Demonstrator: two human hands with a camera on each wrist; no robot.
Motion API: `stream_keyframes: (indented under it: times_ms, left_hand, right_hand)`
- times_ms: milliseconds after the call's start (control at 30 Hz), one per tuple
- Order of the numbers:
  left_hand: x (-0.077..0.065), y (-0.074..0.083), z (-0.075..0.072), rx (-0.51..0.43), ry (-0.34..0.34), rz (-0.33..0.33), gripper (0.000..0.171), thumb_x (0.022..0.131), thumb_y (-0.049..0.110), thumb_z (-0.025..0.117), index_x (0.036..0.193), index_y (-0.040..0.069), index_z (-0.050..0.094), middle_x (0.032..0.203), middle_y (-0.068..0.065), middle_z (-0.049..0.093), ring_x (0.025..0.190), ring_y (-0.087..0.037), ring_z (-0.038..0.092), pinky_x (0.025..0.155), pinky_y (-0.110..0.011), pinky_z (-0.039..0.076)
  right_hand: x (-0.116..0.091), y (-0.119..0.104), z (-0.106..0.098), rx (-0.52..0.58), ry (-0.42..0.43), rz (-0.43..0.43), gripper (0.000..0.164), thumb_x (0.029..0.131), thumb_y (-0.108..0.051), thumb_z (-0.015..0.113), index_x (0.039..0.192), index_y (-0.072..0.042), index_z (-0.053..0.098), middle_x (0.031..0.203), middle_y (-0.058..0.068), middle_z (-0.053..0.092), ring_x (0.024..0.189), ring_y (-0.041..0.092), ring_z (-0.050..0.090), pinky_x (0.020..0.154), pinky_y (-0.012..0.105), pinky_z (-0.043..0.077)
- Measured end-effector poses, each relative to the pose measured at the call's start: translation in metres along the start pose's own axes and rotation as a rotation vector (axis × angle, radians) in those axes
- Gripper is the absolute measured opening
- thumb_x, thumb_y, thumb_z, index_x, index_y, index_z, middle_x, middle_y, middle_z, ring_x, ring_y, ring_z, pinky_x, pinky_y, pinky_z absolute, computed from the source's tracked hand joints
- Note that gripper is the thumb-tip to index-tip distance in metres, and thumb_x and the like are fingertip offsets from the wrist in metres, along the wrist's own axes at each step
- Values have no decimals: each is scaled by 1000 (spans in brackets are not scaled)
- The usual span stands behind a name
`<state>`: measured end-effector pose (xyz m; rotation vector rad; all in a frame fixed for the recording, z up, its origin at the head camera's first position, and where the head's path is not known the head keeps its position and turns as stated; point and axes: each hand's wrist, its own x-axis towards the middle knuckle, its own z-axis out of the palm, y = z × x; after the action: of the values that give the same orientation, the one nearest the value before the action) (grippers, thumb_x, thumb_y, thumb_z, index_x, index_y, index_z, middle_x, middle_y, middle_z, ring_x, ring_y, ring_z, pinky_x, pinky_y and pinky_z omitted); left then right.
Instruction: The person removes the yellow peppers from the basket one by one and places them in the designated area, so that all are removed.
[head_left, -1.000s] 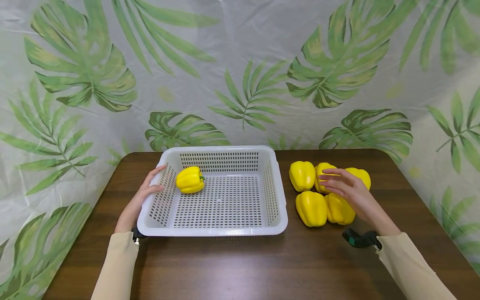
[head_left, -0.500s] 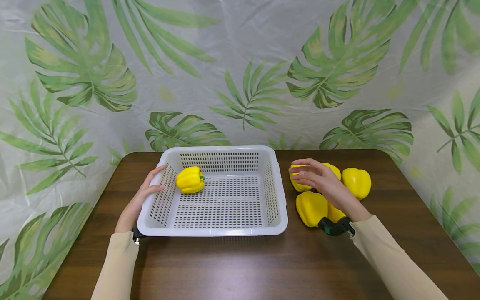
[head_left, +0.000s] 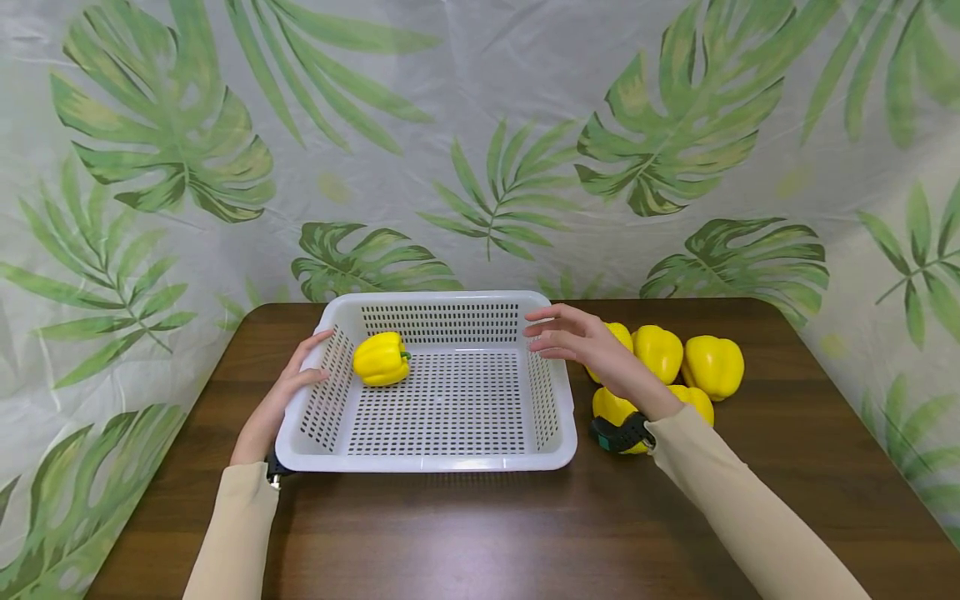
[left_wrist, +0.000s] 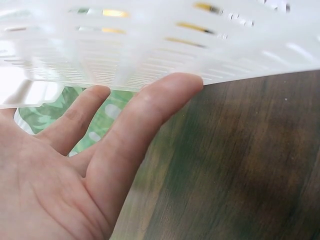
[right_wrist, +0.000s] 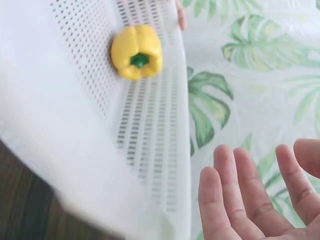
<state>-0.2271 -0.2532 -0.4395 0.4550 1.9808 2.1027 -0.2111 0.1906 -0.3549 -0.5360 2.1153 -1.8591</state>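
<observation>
In the head view a white perforated plastic basket [head_left: 420, 463] stands on the table. One yellow bell pepper [head_left: 381, 360] lies inside it near the left wall, its green stem facing right. My left hand [head_left: 280, 396] touches the basket's left side, thumb and fingers extended and spread apart. Over the basket's right rim, my right hand [head_left: 592, 343] hovers with nothing in it; the right wrist view shows its fingers extended and apart from the basket. Several more yellow bell peppers [head_left: 712, 367] sit in a cluster right of the basket, some partly hidden behind my right hand and wrist.
The brown wooden table [head_left: 465, 533] runs beneath everything. Behind it hangs a pale cloth [head_left: 510, 75] printed with green leaves. Black straps circle both wrists, the right strap [head_left: 622, 432] passing over the front peppers.
My right hand has moved left, from above the pepper cluster to the basket's right rim. The left hand, the basket and the peppers stay where they were.
</observation>
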Motion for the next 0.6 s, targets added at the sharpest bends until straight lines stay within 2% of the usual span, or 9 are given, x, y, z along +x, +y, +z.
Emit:
stream_keyframes:
  times_ms: [133,400,600]
  left_hand:
    - [0,0,0,3,0,3,59,95,2,34,145,32,30,151,-28,8,113,-28,48,81,-39,51]
    - [0,0,0,23,8,-13,58,96,4,35,145,33,30,151,-28,9,113,-32,47,80,-39,52]
    - [-1,1,0,14,10,-16,58,96,3,35,145,32,29,151,-28,9,112,-28,48,81,-39,51]
  right_hand:
    - [10,-2,12,1,-12,-1,39,97,-13,52,134,1,47,128,22,54,110,38,56,96,45,44]
    - [30,-2,36,34,-52,-16,39,98,-12,50,134,1,47,128,27,52,108,36,58,96,51,42]
    - [46,4,55,33,-68,17,37,98,-8,48,135,-1,47,126,24,55,108,41,56,95,48,44]
